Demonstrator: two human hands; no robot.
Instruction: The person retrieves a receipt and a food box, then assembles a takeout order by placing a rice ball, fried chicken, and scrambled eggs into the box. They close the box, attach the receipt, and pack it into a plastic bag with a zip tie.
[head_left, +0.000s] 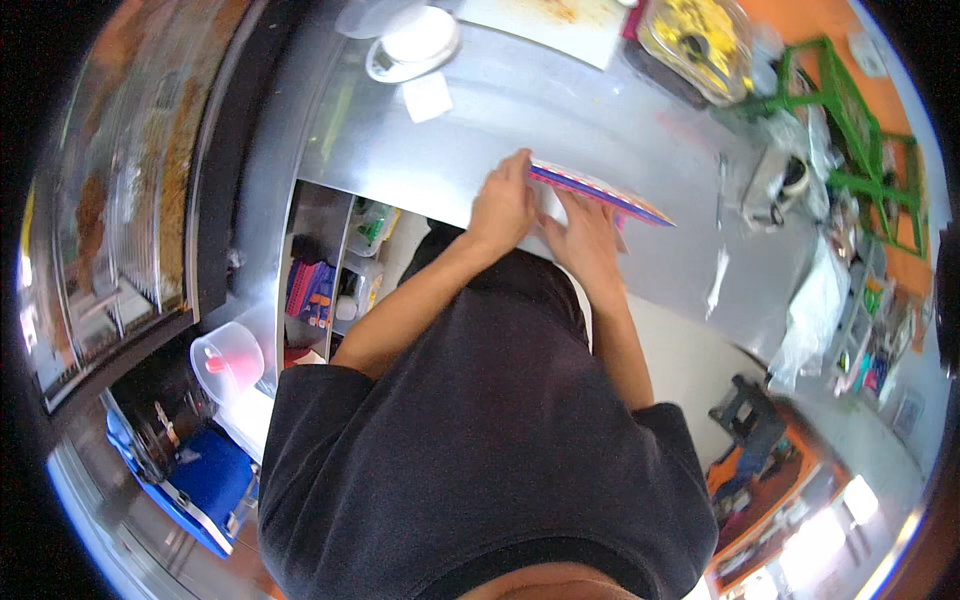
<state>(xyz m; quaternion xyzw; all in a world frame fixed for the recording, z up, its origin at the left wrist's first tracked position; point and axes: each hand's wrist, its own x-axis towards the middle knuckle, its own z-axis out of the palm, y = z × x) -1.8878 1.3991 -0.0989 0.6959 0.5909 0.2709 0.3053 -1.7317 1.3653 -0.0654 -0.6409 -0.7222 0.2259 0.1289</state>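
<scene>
Between my hands, at the near edge of the steel table, is a colourful cardboard piece. It is thin, with purple, pink and orange along its edge and a white inner face. My left hand is closed on its left end, fingertips at the top edge. My right hand grips the near side, its fingers partly hidden behind the board. Seen nearly edge-on, its full shape cannot be made out.
A white kitchen scale and a white paper square lie at the far left. Farther back are a white board and a clear tub of yellow pieces. Green racks and plastic bags crowd the right. Open shelves sit below left.
</scene>
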